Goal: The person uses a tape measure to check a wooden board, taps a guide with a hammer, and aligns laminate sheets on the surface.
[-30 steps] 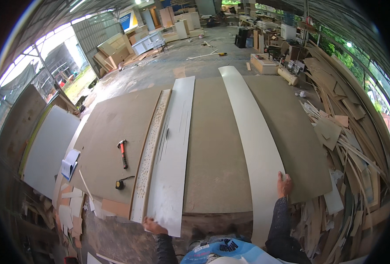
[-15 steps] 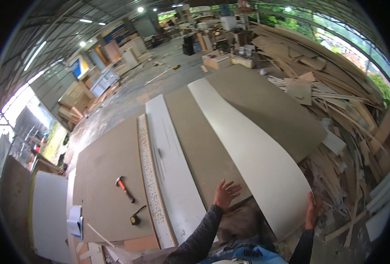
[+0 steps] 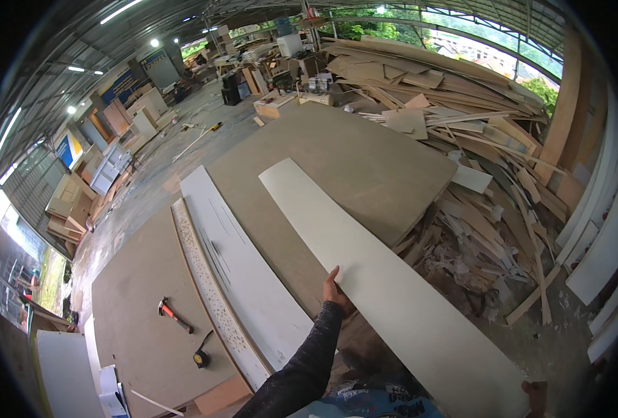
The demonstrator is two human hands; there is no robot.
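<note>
A long white laminate strip [image 3: 385, 292] slants from the middle of the brown board [image 3: 364, 146] down past its near edge. My left hand [image 3: 334, 289] is closed on the strip's left edge about midway along, thumb uppermost and the other fingers hidden beneath. At the lower right, my right hand [image 3: 534, 396] grips the strip's near end; it is dark and partly covered. Left of my left arm lies a white panel [image 3: 242, 240] with thin dark lines, and beside that a narrow wood-edged strip [image 3: 215, 296] with a speckled face.
A red-handled claw hammer [image 3: 174, 315] and a tape measure [image 3: 201, 357] lie on the board's left part, with papers [image 3: 111, 393] at its near left corner. Wood offcuts [image 3: 490, 244] litter the floor at right, below a high pile of boards [image 3: 434, 73].
The white strip has been drawn toward me and to the right, and its bend has flattened. My left hand, open and off the strip before, now grips its edge. The view has turned right.
</note>
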